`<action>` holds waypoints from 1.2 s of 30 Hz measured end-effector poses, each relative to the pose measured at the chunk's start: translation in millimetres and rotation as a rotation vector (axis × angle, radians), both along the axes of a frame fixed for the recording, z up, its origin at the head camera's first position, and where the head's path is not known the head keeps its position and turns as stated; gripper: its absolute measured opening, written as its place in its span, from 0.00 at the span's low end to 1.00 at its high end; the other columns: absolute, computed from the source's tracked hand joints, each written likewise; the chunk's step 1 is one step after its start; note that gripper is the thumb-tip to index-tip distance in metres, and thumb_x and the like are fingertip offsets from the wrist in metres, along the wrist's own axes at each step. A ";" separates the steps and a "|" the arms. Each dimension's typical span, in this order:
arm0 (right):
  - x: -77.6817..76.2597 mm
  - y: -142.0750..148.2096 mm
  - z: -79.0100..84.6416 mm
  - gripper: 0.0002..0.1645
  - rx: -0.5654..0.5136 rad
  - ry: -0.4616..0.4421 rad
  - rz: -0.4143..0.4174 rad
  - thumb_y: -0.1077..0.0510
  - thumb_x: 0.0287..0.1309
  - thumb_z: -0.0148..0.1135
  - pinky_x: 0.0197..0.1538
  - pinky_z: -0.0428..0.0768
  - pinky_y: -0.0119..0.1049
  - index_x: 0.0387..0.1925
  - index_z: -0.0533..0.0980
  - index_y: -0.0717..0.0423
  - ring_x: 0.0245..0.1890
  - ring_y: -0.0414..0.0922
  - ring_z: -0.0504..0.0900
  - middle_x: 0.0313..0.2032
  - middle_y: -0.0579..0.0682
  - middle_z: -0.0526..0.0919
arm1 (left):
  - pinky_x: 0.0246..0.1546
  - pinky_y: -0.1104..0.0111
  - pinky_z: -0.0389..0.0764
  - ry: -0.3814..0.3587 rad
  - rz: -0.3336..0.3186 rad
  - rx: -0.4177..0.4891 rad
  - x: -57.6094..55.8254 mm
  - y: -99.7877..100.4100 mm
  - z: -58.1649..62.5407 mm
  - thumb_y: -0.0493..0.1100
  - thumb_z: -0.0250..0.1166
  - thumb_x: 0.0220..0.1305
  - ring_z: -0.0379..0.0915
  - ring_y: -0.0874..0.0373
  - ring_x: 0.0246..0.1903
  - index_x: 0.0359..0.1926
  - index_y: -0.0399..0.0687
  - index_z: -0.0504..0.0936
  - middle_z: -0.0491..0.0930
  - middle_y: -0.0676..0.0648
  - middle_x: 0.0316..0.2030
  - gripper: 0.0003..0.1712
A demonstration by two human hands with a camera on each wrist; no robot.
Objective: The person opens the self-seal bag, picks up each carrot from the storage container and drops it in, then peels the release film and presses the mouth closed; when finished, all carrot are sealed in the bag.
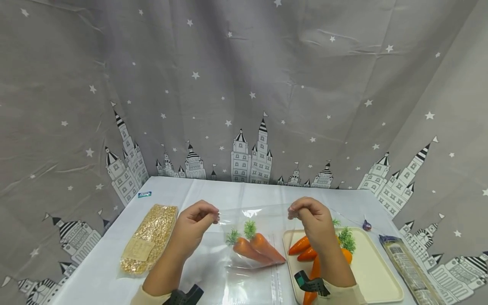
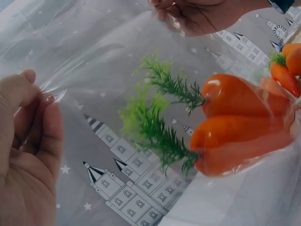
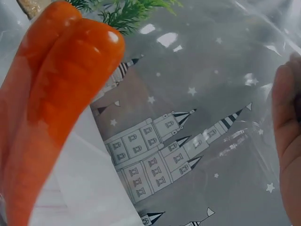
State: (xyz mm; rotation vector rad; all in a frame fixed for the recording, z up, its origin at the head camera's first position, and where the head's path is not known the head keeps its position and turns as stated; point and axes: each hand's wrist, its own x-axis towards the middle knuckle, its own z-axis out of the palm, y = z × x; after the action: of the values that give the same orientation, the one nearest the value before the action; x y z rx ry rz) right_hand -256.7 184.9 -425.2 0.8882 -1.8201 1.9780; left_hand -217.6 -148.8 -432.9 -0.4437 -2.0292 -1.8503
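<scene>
Two orange toy carrots [image 1: 256, 249] with green tops lie inside a clear plastic bag [image 1: 232, 216], which is held up over the table. My left hand [image 1: 195, 225] pinches the bag's upper left corner between thumb and fingers. Its upper right corner is pinched by my right hand [image 1: 313, 220]. Through the film in the left wrist view, the carrots [image 2: 240, 141] lie side by side with their leafy tops toward the left hand [image 2: 33, 141]. In the right wrist view the carrots [image 3: 70, 84] fill the left side, and only the edge of the right hand [image 3: 288, 122] shows.
A cream tray [image 1: 375, 271] with more carrots [image 1: 299, 245] stands at right, partly behind the right forearm. Beyond it lie a long package [image 1: 413, 271] and a small purple item [image 1: 367, 225]. A bag of yellow kernels [image 1: 150, 237] and a small blue-green packet [image 1: 145, 194] lie left.
</scene>
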 end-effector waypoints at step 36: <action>2.9 2.5 5.6 0.10 0.202 0.023 -0.133 0.73 0.69 0.59 0.50 0.85 0.28 0.37 0.83 0.62 0.43 0.39 0.84 0.40 0.55 0.84 | 0.42 0.69 0.86 -0.061 0.053 -0.015 -0.5 1.9 7.8 0.30 0.64 0.71 0.81 0.59 0.37 0.43 0.36 0.84 0.83 0.49 0.37 0.03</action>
State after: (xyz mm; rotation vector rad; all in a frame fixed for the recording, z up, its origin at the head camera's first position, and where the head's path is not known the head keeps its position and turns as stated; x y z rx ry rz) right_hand -253.8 187.4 -419.6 0.8196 -2.0360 1.7207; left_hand -218.1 -146.9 -425.0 -0.3387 -2.0751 -1.8395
